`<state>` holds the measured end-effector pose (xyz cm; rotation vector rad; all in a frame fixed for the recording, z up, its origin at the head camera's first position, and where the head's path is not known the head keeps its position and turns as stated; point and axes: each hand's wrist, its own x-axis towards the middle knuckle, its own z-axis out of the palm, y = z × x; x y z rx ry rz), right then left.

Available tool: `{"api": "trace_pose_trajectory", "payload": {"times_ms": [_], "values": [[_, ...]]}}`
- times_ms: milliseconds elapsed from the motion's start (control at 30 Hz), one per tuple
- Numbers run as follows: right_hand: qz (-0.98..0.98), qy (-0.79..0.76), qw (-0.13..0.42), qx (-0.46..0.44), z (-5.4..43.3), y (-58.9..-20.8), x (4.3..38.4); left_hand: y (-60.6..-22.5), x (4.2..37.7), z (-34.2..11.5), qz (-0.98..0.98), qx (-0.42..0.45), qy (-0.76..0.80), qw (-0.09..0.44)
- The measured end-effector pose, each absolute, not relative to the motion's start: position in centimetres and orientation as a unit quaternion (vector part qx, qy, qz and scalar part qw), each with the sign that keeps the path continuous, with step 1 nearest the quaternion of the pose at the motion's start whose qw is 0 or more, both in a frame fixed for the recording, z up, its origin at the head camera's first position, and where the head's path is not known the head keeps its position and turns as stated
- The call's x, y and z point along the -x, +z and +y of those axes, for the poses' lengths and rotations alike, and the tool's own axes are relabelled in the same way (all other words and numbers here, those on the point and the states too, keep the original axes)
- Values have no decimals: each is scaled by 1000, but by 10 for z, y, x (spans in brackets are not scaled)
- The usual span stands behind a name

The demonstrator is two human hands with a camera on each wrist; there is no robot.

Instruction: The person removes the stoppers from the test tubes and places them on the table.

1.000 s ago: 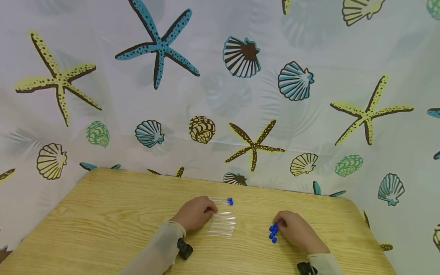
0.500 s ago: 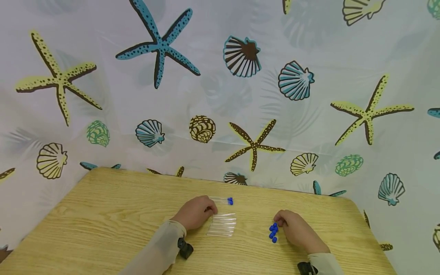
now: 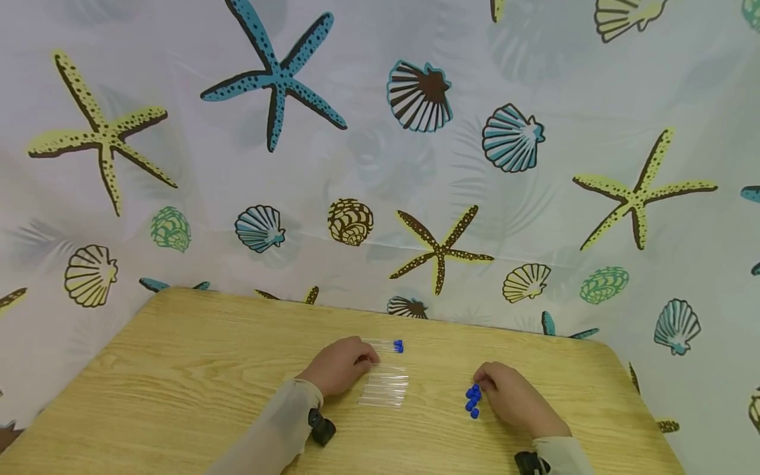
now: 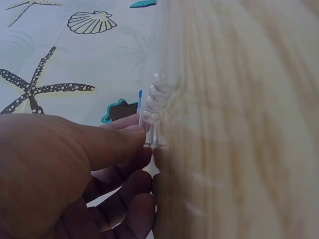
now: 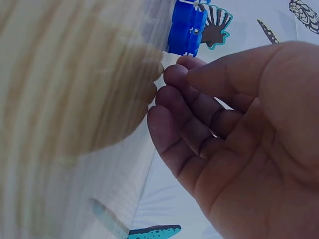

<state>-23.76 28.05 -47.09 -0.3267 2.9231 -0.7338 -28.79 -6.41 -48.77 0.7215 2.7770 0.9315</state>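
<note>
Several clear test tubes point(image 3: 382, 390) lie side by side on the wooden table. My left hand point(image 3: 340, 367) is at their far left end, and in the left wrist view its thumb and index finger pinch the end of a clear test tube point(image 4: 144, 124). Farther back lie capped test tubes with blue caps point(image 3: 398, 346), their left ends partly behind this hand. To the right, my right hand point(image 3: 515, 397) rests beside a small cluster of loose blue caps point(image 3: 473, 400). Its fingers are loosely bent, with the fingertips right at the caps point(image 5: 187, 30) and nothing showing between them.
The wooden table point(image 3: 196, 369) meets a hanging curtain point(image 3: 368, 158) printed with starfish and shells along its back edge. Each wrist wears a small black camera, such as the left wrist camera point(image 3: 321, 427). Bare table separates the tubes from the loose caps.
The farthest test tube in the near row has shifted slightly at my left fingertips. My right hand stays by the loose caps with barely any movement.
</note>
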Motion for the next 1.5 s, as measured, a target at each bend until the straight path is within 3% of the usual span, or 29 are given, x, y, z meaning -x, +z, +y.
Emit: {"api": "trace_pose_trajectory", "payload": {"times_ms": [400,1167,1500], "values": [[962,-243,76,98,285,-468,237,-486,286,-63,922,-243,296,63],[971,-213,37,102,288,-457,234,-485,288,-64,929,-224,290,48],[972,-219,13,85,288,-446,233,-455,285,-82,938,-189,292,-10]]}}
